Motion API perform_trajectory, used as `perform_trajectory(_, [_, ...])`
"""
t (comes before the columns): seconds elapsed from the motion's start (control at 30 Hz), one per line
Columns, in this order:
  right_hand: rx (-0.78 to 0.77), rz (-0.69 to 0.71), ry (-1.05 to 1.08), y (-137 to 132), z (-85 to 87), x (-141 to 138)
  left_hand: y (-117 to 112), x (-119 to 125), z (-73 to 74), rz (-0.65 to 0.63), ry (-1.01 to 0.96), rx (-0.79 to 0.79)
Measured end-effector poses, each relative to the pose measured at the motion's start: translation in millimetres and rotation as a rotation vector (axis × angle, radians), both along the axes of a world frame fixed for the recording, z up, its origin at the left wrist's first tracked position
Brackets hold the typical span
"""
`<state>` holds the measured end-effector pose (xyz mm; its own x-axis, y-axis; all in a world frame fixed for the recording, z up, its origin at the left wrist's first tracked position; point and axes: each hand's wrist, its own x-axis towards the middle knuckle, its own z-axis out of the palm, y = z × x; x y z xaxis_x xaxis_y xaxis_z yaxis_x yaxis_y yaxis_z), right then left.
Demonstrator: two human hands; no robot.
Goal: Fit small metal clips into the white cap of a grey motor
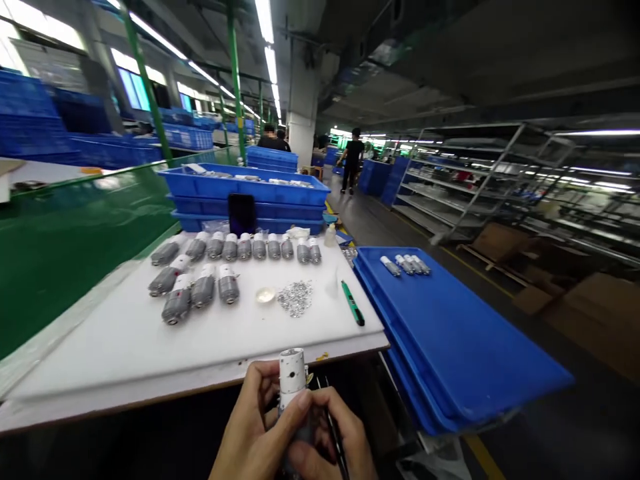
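Just off the bench's front edge, my left hand (pixel 257 423) is wrapped round a white-and-grey cylindrical part (pixel 292 375), its white open end up and a small dark hole in its side. My right hand (pixel 346 427) is closed on black tweezers (pixel 335 437), their tips pointing up beside the part; its fingers also touch the part's lower half. The grey lower end is mostly hidden by my fingers. On the white foam sheet (pixel 125 347) ahead lie a pile of small silver pieces (pixel 296 298), a shallow dish (pixel 265 295) and a green-handled tool (pixel 353 303).
Similar cylindrical parts (pixel 229 285) stand or lie in rows on the foam. Behind them are stacked blue trays (pixel 250 210) with a dark phone-like slab (pixel 242 213) leaning on them. A blue tray stack (pixel 450 333) at right carries several parts. A person (pixel 353 160) stands in the aisle.
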<state>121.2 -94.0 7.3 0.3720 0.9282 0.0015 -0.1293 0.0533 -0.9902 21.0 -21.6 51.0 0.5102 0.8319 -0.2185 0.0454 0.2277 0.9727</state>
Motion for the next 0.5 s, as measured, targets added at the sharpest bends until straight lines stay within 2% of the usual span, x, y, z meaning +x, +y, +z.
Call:
perform_trajectory(0.2, [-0.043, -0.099, -0.071, -18, 2.2, 7, -8, 14, 7.0, -0.072, -0.082, 0.000])
perform_trajectory(0.5, [-0.051, 0.004, -0.212, -21, -1.5, 37, -6, 19, -1.1, -0.055, -0.149, -0.054])
